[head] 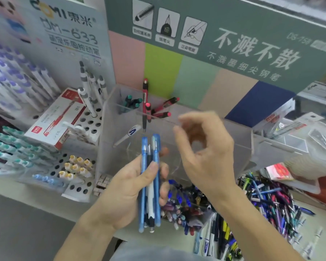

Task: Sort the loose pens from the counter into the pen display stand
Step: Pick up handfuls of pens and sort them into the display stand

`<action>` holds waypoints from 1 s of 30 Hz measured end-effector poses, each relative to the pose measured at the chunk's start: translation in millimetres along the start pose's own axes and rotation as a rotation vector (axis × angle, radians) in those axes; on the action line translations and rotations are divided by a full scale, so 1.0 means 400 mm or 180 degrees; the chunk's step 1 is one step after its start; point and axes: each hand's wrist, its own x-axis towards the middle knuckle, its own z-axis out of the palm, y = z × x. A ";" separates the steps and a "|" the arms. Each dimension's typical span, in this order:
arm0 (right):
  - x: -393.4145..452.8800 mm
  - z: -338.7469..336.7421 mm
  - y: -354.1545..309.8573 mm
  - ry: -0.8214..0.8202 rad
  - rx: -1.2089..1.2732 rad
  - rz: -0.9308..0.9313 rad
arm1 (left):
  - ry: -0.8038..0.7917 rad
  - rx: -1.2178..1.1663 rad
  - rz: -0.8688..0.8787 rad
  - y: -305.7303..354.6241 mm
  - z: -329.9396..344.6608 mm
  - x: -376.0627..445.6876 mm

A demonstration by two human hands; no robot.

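Observation:
My left hand [132,187] grips a small bundle of pens [150,183], two blue ones and a white-and-dark one, held upright in front of the clear acrylic display stand [233,140]. My right hand [201,147] hovers just right of the bundle, blurred, fingers loosely curled and holding nothing. The stand's back compartments hold several red pens [158,110] and a few teal-capped pens [132,103]. A white pen [127,135] lies in the stand's front section. A heap of loose pens [262,202] covers the counter at the lower right.
A perforated pen rack [79,161] with yellow-capped, teal and blue pens stands at the left, with a red-and-white pen box [55,119] on it. Purple-capped pens [11,81] fill the far left. Packaged goods [299,132] sit at the right. Cardboard display backs rise behind.

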 end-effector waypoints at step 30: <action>-0.192 -0.114 0.066 -0.2498 0.1057 0.2199 | 0.0070 0.1500 -0.0950 -0.181 -0.081 -0.155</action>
